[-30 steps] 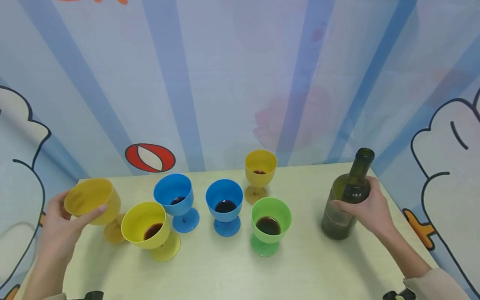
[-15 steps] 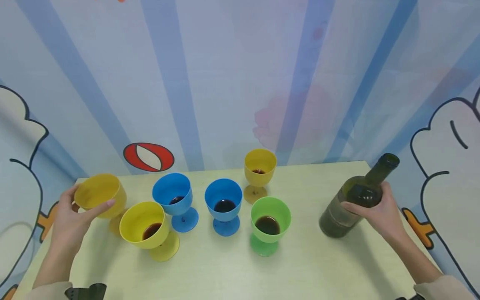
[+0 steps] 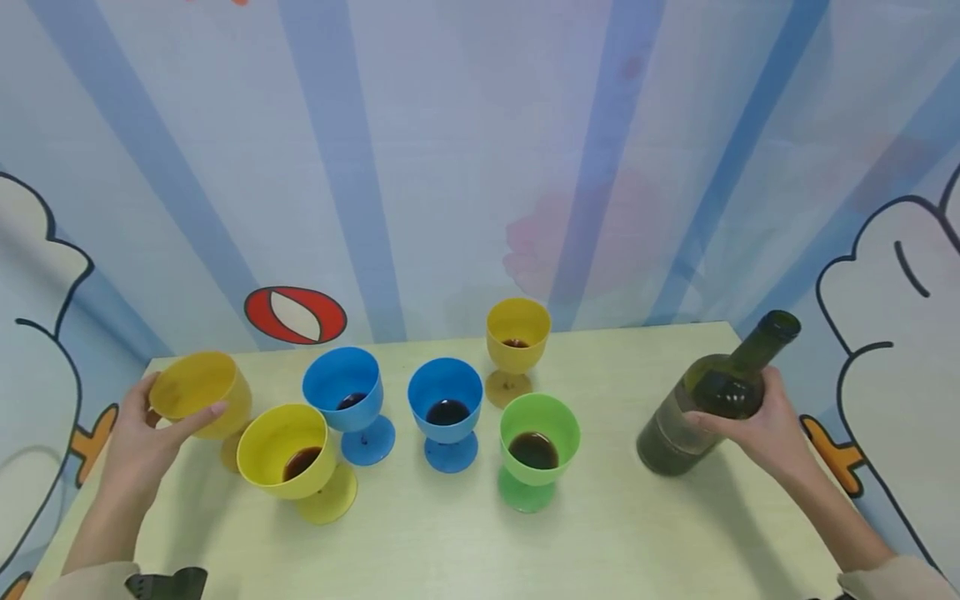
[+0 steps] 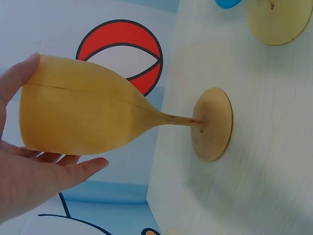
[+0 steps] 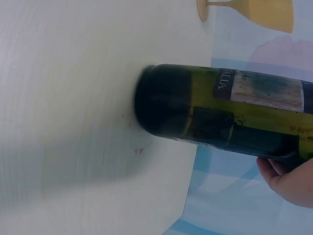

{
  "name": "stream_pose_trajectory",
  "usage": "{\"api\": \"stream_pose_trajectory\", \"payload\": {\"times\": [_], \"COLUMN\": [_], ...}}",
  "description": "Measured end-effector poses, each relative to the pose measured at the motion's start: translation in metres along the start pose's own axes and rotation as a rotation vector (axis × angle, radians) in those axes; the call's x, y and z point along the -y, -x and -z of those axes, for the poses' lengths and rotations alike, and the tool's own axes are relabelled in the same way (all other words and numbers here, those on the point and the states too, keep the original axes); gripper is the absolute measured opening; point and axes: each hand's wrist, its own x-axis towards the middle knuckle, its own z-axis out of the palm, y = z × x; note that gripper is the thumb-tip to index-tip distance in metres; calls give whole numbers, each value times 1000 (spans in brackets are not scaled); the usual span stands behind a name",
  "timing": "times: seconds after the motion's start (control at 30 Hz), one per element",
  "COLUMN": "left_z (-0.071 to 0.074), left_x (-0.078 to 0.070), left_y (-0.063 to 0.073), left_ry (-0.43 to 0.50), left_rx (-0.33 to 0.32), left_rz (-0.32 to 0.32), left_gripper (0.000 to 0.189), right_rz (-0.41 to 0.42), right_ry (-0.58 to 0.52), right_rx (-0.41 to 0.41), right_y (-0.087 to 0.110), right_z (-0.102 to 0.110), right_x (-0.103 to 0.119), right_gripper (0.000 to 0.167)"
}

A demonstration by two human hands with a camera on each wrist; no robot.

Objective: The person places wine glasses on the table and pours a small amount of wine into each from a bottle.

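Observation:
At the left of the table, my left hand [image 3: 142,446] holds a deep-yellow plastic goblet [image 3: 206,392] by the bowl, thumb and fingers on either side of its rim. The left wrist view shows the goblet's thin stem [image 4: 178,120] and round foot [image 4: 212,125] at the tabletop. On the right, my right hand [image 3: 768,429] grips a dark green glass wine bottle [image 3: 678,429] round its upper body. The bottle's neck leans right in the head view, and its base [image 5: 154,100] is right at the table surface. Dark liquid and a picture label show through the glass.
Between the hands stand a lighter yellow goblet [image 3: 285,450], two blue goblets [image 3: 343,387], a green goblet [image 3: 540,454] and, farther back, another yellow goblet [image 3: 519,333]. Each has some dark liquid inside. A printed backdrop [image 3: 450,167] rises behind the pale table [image 3: 420,550].
My left hand and its goblet have shifted slightly right and back. The bottle's neck has swung to the right with my right hand, its base almost in place. The other goblets stayed put.

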Motion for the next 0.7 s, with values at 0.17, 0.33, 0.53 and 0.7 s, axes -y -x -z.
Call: {"api": "stream_pose_trajectory", "payload": {"times": [0.17, 0.33, 0.53, 0.7], "left_z": [1, 1, 2, 7], "left_x": [-4, -11, -16, -17], "left_y": [4, 14, 17, 21], "left_ry": [4, -6, -11, -24], "left_rx": [7, 10, 16, 3], "left_rz": [14, 3, 31, 59], "left_gripper": [114, 111, 111, 112], "right_rz": [13, 8, -11, -14], "right_ry": [-14, 3, 64, 176], "right_rx": [42, 82, 103, 63], "right_y": [0, 0, 5, 16], "right_z": [4, 7, 11, 18], "right_x": [1, 3, 4, 8], "right_gripper": [94, 94, 94, 84]}}
